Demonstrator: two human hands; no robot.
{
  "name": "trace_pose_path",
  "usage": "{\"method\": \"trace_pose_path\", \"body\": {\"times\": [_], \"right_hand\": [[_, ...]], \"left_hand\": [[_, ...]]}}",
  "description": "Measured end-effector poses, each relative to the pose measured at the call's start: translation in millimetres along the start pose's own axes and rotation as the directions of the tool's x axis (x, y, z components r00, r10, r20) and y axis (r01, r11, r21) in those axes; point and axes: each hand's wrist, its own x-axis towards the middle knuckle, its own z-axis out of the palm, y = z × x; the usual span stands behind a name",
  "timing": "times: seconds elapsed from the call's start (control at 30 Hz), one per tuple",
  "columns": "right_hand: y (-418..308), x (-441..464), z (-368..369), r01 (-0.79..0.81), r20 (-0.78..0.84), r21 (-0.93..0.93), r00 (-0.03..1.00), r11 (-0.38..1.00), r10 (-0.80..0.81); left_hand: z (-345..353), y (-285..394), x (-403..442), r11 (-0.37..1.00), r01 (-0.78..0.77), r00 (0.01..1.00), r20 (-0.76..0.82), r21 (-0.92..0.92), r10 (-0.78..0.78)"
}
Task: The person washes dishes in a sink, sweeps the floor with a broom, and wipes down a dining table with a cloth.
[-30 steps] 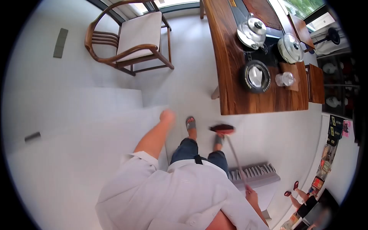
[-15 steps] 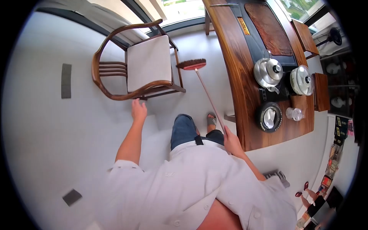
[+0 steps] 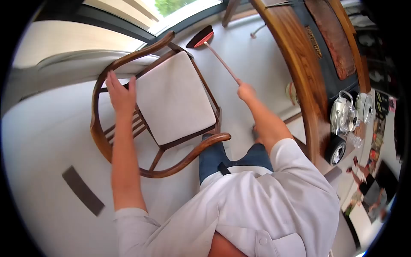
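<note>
My right hand (image 3: 246, 91) is wrapped round the upper end of a long, thin pinkish broom handle (image 3: 223, 63). The broom head (image 3: 201, 37), red with dark bristles, is on the floor between the chair and the table, near the window. My left hand (image 3: 121, 95) is at the curved wooden back of the armchair (image 3: 173, 100), its fingers apart over the back slats; whether it touches the wood I cannot tell. The chair has a pale cushioned seat and stands just ahead of me.
To the right is a wooden table (image 3: 295, 55) with a kettle (image 3: 342, 113), a glass-lidded pot (image 3: 364, 107) and a tyre-shaped tray (image 3: 336, 150). A window (image 3: 171, 13) and a curtain (image 3: 72, 64) lie ahead. Another person (image 3: 361, 173) is at the far lower right.
The chair and table appear closer. My left hand has come over the chair back. My right hand and the broom have reached forward, and the broom head is now nearer the window.
</note>
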Motion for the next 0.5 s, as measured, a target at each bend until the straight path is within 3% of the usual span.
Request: {"method": "trace_pose_path", "body": {"times": [0.07, 0.13, 0.17, 0.23, 0.3, 0.37, 0.43, 0.5], "right_hand": [[48, -42, 11, -0.092, 0.063, 0.006, 0.994, 0.996, 0.092], [115, -138, 22, -0.002, 0.029, -0.184, 1.0, 0.983, 0.007], [117, -191, 4, -0.233, 0.21, -0.264, 0.933, 0.936, 0.291], [145, -289, -11, -0.361, 0.239, -0.266, 0.874, 0.894, 0.424], [134, -356, -39, -0.402, 0.155, -0.191, 0.889, 0.895, 0.432], [107, -373, -70, -0.425, 0.091, -0.115, 0.895, 0.898, 0.436], [77, -365, -75, -0.445, 0.033, 0.022, 0.895, 0.895, 0.445], [63, -307, -67, -0.413, -0.028, 0.029, 0.91, 0.91, 0.413]], "left_hand": [[37, -27, 48, 0.993, -0.104, 0.993, 0.065, 0.052, 0.101], [83, -49, 95, 0.98, -0.153, 0.984, 0.115, 0.127, 0.138], [100, -50, 110, 0.975, -0.167, 0.971, 0.199, 0.147, 0.136], [126, -40, 129, 0.96, -0.209, 0.922, 0.364, 0.189, 0.129], [149, -31, 133, 0.962, -0.255, 0.891, 0.41, 0.101, 0.193], [167, -19, 134, 0.968, -0.251, 0.84, 0.492, -0.021, 0.228], [166, -6, 140, 0.971, -0.236, 0.771, 0.616, 0.04, 0.162], [159, 7, 149, 0.97, -0.207, 0.653, 0.756, 0.128, 0.04]]}}
